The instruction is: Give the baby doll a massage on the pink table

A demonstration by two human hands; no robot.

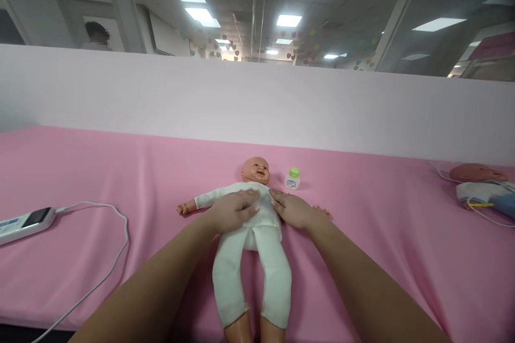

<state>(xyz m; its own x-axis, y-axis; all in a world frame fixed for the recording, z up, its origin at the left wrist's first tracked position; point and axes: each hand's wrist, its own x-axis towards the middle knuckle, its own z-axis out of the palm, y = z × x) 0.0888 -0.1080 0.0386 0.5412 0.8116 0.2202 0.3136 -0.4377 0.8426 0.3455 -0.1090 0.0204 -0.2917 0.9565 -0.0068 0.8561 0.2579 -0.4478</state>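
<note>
A baby doll [254, 257] in a white suit lies on its back on the pink sheet [120, 182], head pointing away from me. My left hand [233, 210] rests flat on the doll's chest with fingers stretched out. My right hand [293, 209] lies flat on the doll's right-hand side and over its arm, fingers extended too. The fingertips of both hands nearly meet over the chest. Neither hand grips anything. A small white bottle with a green cap [293, 178] stands just right of the doll's head.
A white device with a cable [26, 222] lies at the left edge of the sheet. A second doll [480, 182] with cords lies at the far right. A white partition [257, 102] rises behind the table; a person's head shows beyond it at the upper left.
</note>
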